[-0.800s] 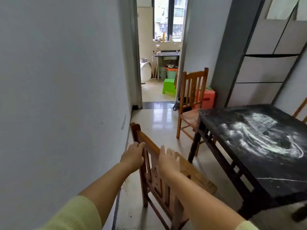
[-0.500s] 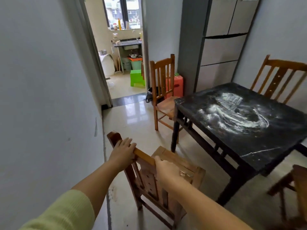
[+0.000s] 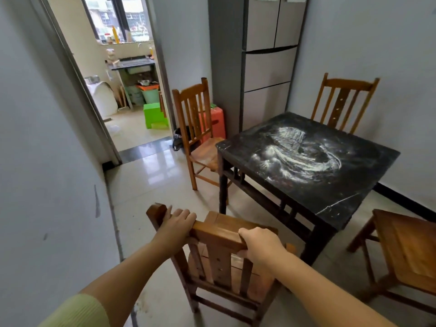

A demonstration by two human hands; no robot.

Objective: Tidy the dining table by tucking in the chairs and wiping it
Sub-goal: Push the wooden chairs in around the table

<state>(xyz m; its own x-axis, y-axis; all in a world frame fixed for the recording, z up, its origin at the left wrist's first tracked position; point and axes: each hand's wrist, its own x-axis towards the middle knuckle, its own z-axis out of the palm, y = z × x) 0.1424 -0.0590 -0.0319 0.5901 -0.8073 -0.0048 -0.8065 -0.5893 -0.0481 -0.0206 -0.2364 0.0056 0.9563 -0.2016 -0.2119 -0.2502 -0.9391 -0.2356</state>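
A wooden chair point(image 3: 218, 234) stands just in front of me, its backrest toward me and its seat facing the black dining table point(image 3: 349, 197). My left hand point(image 3: 177, 224) grips the left end of the chair's top rail. My right hand point(image 3: 258, 243) grips the right part of the same rail. White powdery smears cover the middle of the tabletop. A second chair point(image 3: 195, 128) stands pulled out at the table's far-left side, a third chair point(image 3: 342, 100) is against the back wall, and a fourth chair point(image 3: 405, 246) sits at the right.
A grey wall point(image 3: 47, 161) runs close along my left. A tall cabinet point(image 3: 266, 55) stands behind the table. A red plastic stool point(image 3: 212, 121) sits by it. A doorway opens to a kitchen with a green stool point(image 3: 154, 114). Tiled floor lies between the chair and doorway.
Both hands have closed round the near chair's top rail. The view has swung right, bringing the back and right chairs into sight, and the chair now faces the table more squarely.
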